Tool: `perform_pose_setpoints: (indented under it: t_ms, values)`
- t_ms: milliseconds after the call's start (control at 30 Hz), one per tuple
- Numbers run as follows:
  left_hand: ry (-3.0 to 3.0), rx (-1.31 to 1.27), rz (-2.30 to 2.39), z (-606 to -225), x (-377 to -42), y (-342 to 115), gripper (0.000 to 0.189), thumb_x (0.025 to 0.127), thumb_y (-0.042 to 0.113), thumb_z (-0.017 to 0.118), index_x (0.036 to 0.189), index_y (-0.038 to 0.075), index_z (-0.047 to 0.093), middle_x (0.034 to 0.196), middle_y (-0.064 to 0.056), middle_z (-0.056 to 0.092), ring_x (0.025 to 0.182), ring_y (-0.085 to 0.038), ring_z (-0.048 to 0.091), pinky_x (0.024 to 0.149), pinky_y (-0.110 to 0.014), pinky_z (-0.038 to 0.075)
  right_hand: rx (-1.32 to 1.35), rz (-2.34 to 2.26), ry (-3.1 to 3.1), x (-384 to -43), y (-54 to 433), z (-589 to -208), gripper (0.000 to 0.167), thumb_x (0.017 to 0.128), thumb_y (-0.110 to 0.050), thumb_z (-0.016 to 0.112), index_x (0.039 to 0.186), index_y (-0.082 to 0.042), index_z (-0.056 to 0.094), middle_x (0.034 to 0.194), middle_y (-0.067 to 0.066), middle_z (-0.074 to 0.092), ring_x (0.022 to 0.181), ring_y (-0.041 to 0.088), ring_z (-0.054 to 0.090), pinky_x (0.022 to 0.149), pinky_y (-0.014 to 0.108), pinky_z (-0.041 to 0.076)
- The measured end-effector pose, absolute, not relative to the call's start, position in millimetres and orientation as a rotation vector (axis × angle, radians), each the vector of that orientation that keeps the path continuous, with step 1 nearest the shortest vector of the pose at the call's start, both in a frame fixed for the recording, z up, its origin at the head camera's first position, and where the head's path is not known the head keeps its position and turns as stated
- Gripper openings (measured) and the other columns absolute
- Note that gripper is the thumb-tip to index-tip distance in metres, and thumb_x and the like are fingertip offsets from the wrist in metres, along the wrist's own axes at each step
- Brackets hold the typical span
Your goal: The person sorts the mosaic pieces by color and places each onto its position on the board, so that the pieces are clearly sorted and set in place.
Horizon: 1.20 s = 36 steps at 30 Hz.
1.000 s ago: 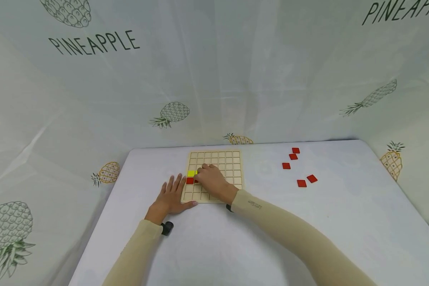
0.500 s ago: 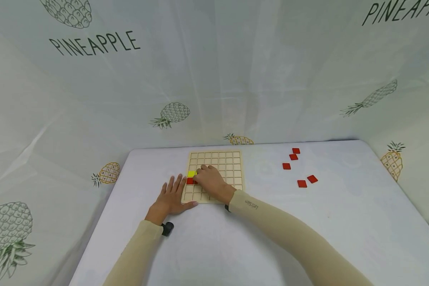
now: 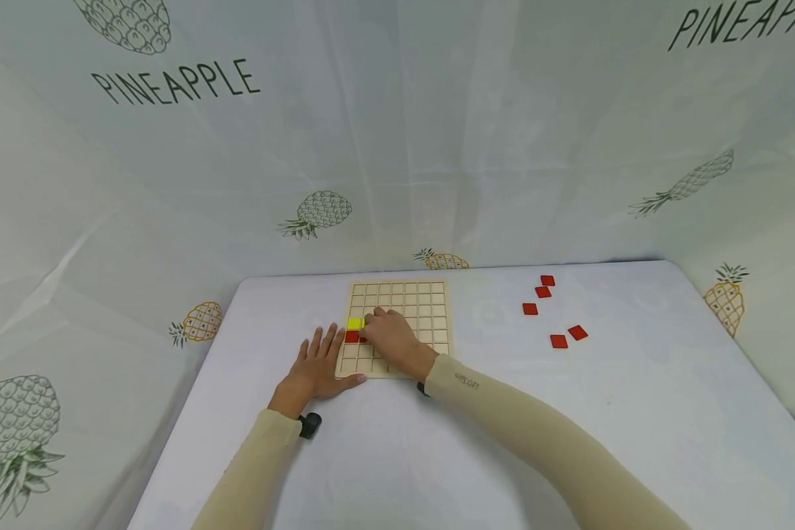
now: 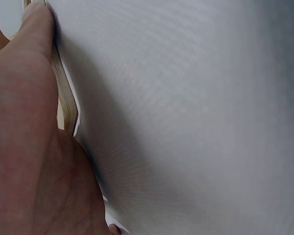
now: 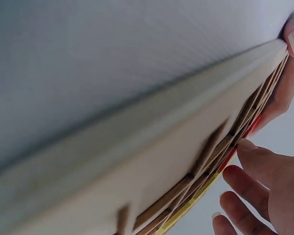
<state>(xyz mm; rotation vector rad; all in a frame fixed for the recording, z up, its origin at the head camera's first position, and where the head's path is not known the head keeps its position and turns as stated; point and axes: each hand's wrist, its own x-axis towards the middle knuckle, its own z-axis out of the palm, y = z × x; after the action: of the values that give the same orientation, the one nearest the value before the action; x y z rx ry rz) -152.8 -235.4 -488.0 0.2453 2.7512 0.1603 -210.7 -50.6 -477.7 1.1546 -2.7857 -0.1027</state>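
A pale wooden grid board (image 3: 430, 313) lies on the table. At its left side, a yellow tile (image 3: 355, 323) sits in the row behind a red tile (image 3: 351, 336). My left hand (image 3: 314, 369) rests spread on the table, fingertips at the board's left edge and thumb along its front-left corner. Over the board, my right hand (image 3: 394, 338) has its fingers bent down beside these tiles. In the right wrist view, thumb and index finger pinch around a second red tile (image 5: 229, 157) at the grid, with a yellow tile (image 5: 188, 205) alongside. The right hand partly hides both second tiles.
Several loose red tiles lie on the table right of the board, such as one tile (image 3: 530, 309) and another tile (image 3: 559, 341). A pineapple-print curtain (image 3: 397, 132) hangs behind the white table (image 3: 503, 442). Each wrist carries a small black camera (image 3: 310, 425).
The right hand stays over the same two tiles with only slight shifts of fingers and wrist. The left hand and the loose tiles have not moved.
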Motion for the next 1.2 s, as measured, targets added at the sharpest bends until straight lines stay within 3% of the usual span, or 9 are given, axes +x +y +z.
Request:
perform_pose_setpoints:
  t_ms: [267, 533, 933, 1200]
  values:
    - [2.745, 0.247, 0.179, -489.5, -154.1, -233.7, 0.109, 0.098, 0.067, 0.058, 0.169, 0.0, 0.01, 0.177, -0.022, 0.004, 0.162, -0.047, 0.002, 0.129, -0.063, 0.006, 1.163, -0.121, -2.773, -199.5, -40.5, -479.8, 0.024, 0.098, -0.012, 0.076, 0.114, -0.027, 0.083, 0.118, -0.007, 0.078, 0.102, 0.017, 0.066, 0.089, 0.032, 0.059]
    - [2.753, 0.26, 0.185, -494.1, -155.3, -236.3, 0.112, 0.096, 0.073, 0.054, 0.169, 0.001, 0.008, 0.177, -0.022, 0.002, 0.162, -0.046, -0.001, 0.13, -0.063, 0.003, 1.161, -0.099, -2.779, -189.0, -22.4, -475.9, 0.027, 0.098, -0.01, 0.076, 0.12, -0.024, 0.082, 0.125, -0.007, 0.077, 0.109, 0.017, 0.068, 0.097, 0.036, 0.059]
    - [2.756, 0.234, 0.188, -490.7, -155.3, -234.7, 0.11, 0.096, 0.065, 0.062, 0.168, -0.001, 0.01, 0.176, -0.024, 0.006, 0.162, -0.048, 0.004, 0.129, -0.064, 0.008, 1.072, 0.01, -2.726, -175.9, 30.9, -467.9, 0.024, 0.097, -0.013, 0.078, 0.119, -0.022, 0.081, 0.127, -0.004, 0.076, 0.116, 0.02, 0.068, 0.099, 0.037, 0.057]
    - [2.744, 0.229, 0.212, -484.5, -151.7, -232.1, 0.108, 0.098, 0.062, 0.062, 0.168, -0.001, 0.01, 0.176, -0.024, 0.004, 0.162, -0.048, 0.002, 0.129, -0.064, 0.006, 0.996, 0.12, -2.715, -169.1, 70.6, -467.8, 0.026, 0.092, -0.015, 0.084, 0.117, -0.02, 0.08, 0.125, -0.001, 0.076, 0.114, 0.022, 0.068, 0.093, 0.038, 0.058]
